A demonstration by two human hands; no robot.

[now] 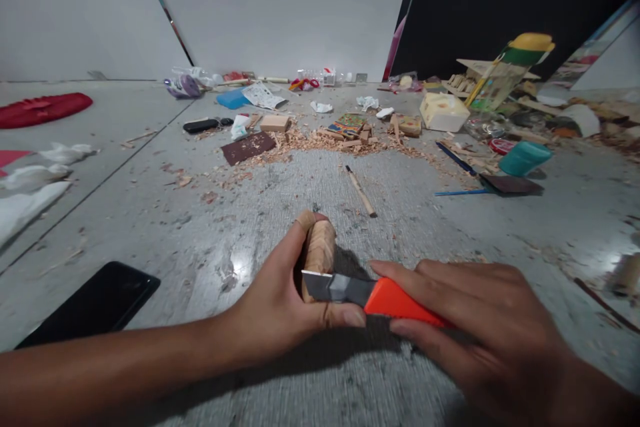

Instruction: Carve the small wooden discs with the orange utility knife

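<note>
The left hand (pixel 273 307) grips a chunky piece of pale wood (pixel 321 245) just above the grey floor (pixel 210 380), right in front of the person, its thumb laid along the near side and a finger hooked round the far end; the other fingers on that hand are hidden from me, so I can't tell how they sit. Over on the right, the right hand (pixel 495 320) has its fingers pinched around the handle of an orange-handled knife (pixel 400 301), thumb below and the fingers stretched along the top. The broad blade (pixel 316 285) points left and lies across the near end of the wood, seemingly touching it, with the left thumb just below. Beyond the hands a slim stick (pixel 361 191) with a dark tip lies on the floor, and behind it wood shavings (pixel 300 140) spread in a long band, with a brown sheet (pixel 249 148) and a small wooden block (pixel 275 123) at its left. A black phone (pixel 95 303) lies near the left forearm. Off to the right I see a teal cup (pixel 525 159) on its side and, farther back, a tilted bottle with a yellow cap (pixel 531 42).
</note>
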